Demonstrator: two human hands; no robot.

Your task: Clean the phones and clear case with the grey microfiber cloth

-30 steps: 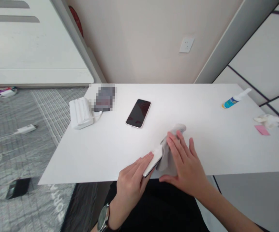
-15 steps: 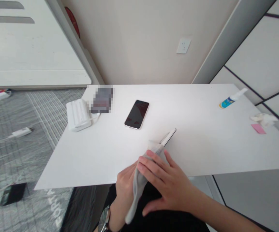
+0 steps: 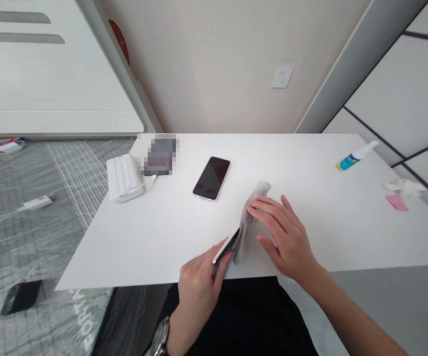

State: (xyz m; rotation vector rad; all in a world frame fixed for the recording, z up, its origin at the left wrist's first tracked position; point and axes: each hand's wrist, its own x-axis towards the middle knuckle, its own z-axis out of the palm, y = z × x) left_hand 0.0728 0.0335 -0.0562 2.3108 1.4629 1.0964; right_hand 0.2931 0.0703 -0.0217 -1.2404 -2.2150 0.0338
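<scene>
My left hand is closed around the lower end of a phone, held nearly edge-on so that mainly its silver rim and a dark strip show. A soft grey cloth lies against the phone's far part and covers it. My right hand presses the cloth with its fingertips, the thumb apart from the other fingers. Beyond both hands, a second phone in a clear case rests on the white table, its dark screen up.
A white power bank with a cable sits at the table's left edge, beside a pixelated dark device. Toward the right lie a blue-and-white spray bottle, a pink paper piece and a crumpled tissue.
My right hand has slid the cloth up and away along the phone, from its near end to its far end. The near end is now uncovered in my left hand.
</scene>
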